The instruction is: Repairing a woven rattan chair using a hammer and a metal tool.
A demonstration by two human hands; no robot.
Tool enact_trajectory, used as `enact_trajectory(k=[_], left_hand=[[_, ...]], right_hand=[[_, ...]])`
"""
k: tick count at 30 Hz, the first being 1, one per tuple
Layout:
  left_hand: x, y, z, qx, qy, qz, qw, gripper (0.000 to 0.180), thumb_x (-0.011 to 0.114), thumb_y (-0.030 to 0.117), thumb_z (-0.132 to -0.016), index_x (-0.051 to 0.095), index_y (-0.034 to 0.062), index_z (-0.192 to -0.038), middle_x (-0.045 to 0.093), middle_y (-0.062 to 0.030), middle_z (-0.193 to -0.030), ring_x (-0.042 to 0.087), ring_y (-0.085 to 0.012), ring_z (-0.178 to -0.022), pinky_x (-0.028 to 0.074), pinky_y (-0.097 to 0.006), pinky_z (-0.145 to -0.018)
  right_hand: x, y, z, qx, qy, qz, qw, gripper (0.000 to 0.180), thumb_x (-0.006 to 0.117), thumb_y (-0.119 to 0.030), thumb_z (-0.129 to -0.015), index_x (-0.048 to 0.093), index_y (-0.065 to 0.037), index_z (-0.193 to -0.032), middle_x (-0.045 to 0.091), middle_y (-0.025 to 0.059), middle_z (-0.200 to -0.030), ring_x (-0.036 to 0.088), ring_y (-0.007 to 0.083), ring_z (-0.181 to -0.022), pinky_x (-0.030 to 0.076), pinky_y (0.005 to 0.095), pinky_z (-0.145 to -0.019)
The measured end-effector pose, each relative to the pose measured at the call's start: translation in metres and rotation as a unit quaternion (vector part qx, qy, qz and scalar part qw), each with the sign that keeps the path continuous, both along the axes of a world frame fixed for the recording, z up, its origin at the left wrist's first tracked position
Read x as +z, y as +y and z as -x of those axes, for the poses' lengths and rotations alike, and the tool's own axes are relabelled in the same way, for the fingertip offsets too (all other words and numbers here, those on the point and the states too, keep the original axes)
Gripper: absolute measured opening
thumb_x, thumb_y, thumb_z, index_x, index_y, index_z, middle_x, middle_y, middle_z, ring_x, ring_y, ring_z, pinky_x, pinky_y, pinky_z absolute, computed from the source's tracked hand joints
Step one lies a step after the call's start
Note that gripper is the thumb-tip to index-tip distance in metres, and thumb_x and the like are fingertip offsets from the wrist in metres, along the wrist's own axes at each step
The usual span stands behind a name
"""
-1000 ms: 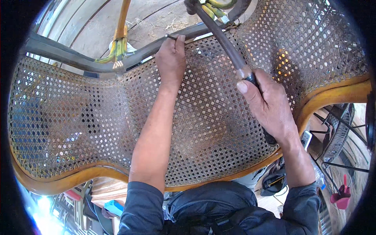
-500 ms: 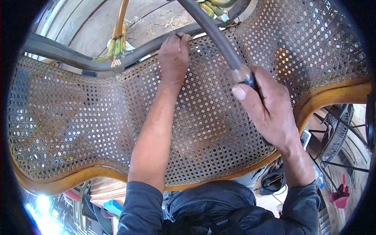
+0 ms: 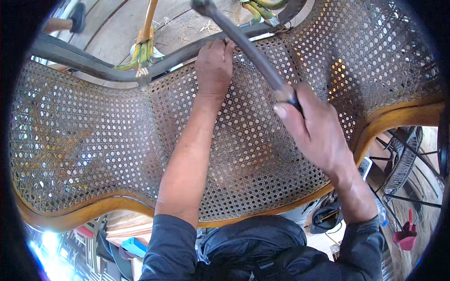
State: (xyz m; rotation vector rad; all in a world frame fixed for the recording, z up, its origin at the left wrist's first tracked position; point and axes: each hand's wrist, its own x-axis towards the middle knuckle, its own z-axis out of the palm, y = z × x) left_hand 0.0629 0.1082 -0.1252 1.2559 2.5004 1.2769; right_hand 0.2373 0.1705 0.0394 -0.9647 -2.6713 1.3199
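A long panel of woven cane (image 3: 248,145) stretches across the view inside a curved wooden frame. Along its far side runs a dark wooden rail (image 3: 96,68). My left hand (image 3: 214,70) is closed against the cane's far edge at this rail, fingertips pinched together. A small dark bit shows at the fingertips, too hidden to name. In my right hand (image 3: 321,133), a hammer (image 3: 255,58) is gripped by its handle. Its dark shaft slants up and left over the cane, with the head (image 3: 204,7) raised beyond the rail, apart from my left hand.
The near rail is golden-brown bent wood (image 3: 89,210). Green-yellow wooden joints (image 3: 143,54) meet the far rail. A person's leg and dark shoe (image 3: 77,18) show at far left. At lower right are a woven chair (image 3: 403,159) and a pink scoop-like thing (image 3: 405,234).
The hammer has swung so that its head now shows at the top, and my right hand has shifted slightly left. My left hand has moved slightly right. A person's foot has come into view.
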Motion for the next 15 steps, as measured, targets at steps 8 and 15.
enact_trajectory(k=[8, 15], left_hand=[[0.026, -0.006, 0.013, 0.043, -0.177, 0.122, 0.976, 0.027, 0.058, 0.025, -0.09, 0.066, -0.0006, -0.093, 0.064, -0.0214, -0.082, 0.062, -0.0371, -0.078, 0.048, -0.041, -0.071], [0.012, -0.016, 0.015, 0.054, -0.139, 0.051, 0.988, 0.026, 0.059, 0.028, -0.09, 0.068, 0.0033, -0.093, 0.065, -0.02, -0.082, 0.064, -0.0371, -0.078, 0.05, -0.04, -0.07]], right_hand=[[-0.002, 0.007, -0.011, -0.087, -0.062, 0.025, 0.994, 0.03, 0.053, -0.029, -0.095, 0.055, -0.001, -0.103, 0.056, 0.0187, -0.066, 0.06, 0.0342, -0.061, 0.046, 0.0403, -0.058], [-0.014, 0.001, -0.015, -0.118, -0.116, 0.098, 0.981, 0.034, 0.052, -0.034, -0.095, 0.056, -0.002, -0.106, 0.057, 0.0198, -0.079, 0.06, 0.0302, -0.068, 0.047, 0.0375, -0.064]])
